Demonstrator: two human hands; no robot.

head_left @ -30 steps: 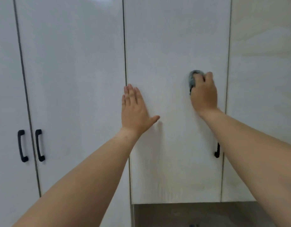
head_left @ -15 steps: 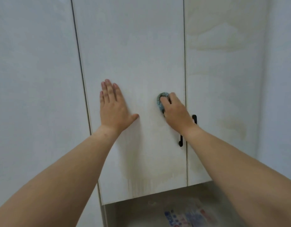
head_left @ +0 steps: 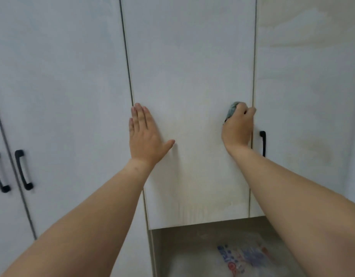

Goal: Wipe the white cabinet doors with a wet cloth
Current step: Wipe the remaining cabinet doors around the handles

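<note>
Your right hand (head_left: pixel 237 126) has its grip curled tight around the wet cloth (head_left: pixel 231 110), bunched into a grey-green wad against the middle cabinet door (head_left: pixel 188 76), over at 3 o'clock by the seam, just left of the black handle (head_left: pixel 263 142). Your left hand (head_left: pixel 145 134) is spread flat on the same door at 9 o'clock, bracing it. That cloth looks soft and squishy, probably light, so it'll likely mold to the panel. I'd keep it balled in the palm so no corner slips loose.
</note>
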